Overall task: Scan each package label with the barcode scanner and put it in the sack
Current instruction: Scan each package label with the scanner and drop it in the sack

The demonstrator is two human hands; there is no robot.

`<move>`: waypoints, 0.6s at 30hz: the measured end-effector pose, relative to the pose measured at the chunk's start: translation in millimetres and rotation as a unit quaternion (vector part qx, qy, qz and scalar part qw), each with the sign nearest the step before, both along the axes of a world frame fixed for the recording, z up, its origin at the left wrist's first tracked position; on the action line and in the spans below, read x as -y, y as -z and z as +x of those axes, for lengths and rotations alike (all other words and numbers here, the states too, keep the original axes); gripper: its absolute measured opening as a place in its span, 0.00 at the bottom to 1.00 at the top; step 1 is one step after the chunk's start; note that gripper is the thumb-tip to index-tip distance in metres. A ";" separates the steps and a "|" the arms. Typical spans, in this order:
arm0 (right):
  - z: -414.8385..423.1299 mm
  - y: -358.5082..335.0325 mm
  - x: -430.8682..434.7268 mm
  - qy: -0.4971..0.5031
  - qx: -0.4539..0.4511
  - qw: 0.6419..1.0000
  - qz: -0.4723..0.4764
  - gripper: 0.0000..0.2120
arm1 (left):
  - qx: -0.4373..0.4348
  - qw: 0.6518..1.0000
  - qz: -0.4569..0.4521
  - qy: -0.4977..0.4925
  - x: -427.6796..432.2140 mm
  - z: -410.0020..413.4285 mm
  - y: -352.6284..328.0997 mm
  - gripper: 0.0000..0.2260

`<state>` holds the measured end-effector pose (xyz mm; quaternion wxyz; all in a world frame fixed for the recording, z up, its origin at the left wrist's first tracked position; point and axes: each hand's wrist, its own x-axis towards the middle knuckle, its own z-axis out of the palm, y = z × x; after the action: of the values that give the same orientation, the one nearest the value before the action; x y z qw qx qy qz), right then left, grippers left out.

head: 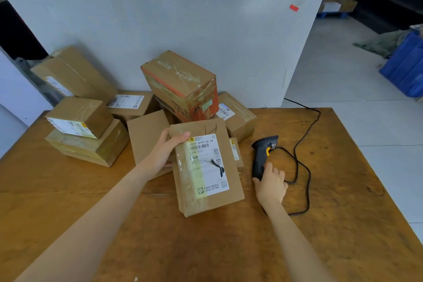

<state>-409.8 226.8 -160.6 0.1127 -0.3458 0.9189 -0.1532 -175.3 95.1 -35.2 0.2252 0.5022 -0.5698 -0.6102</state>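
Our left hand (168,146) grips the package (206,167) at its far left corner. The thumb lies flat across the top face, its tip just touching the edge of the label (207,162), and the other fingers are tucked out of sight beneath the box. The package is tilted, with the label face turned up toward us. Whether its near corner rests on the table (343,190) or hangs just over it, we cannot tell.

Our right hand (271,184) is wrapped around the butt of the barcode scanner (263,155). The fingers are curled over the handle and the thumb is on its left side. The scanner lies just to the right of the package, with its head pointing away from us and its yellow trigger facing right. Its black cable (302,167) loops over the wooden tabletop and runs off the far edge.

Beyond the package we see a heap of cardboard boxes pushed against the white wall (206,18). An orange-printed box (183,84) sits tilted on top in the middle. A small labelled box (80,117) is stacked on a flatter one at the left. Another labelled box (238,114) sits at the right, near the scanner's head. A blue crate (405,66) stands on the floor far to the right.
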 end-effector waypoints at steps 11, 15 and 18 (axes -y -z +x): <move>-1.8 -28.8 -24.2 -0.071 0.113 0.949 0.287 0.41 | 0.019 1.000 0.000 0.022 -8.7 -3.4 0.2 0.33; 8.1 -25.5 -33.9 -0.055 0.072 0.954 0.287 0.44 | 0.012 1.000 0.002 0.017 -14.6 -6.1 1.1 0.31; 15.7 -25.2 -28.8 -0.031 0.092 0.970 0.223 0.48 | 0.010 1.000 0.005 0.011 -17.3 -6.2 1.1 0.26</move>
<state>-394.1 255.6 -135.4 0.2758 -0.3249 0.9042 0.0278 -181.5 112.4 -36.3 0.2110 0.5030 -0.5744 -0.6103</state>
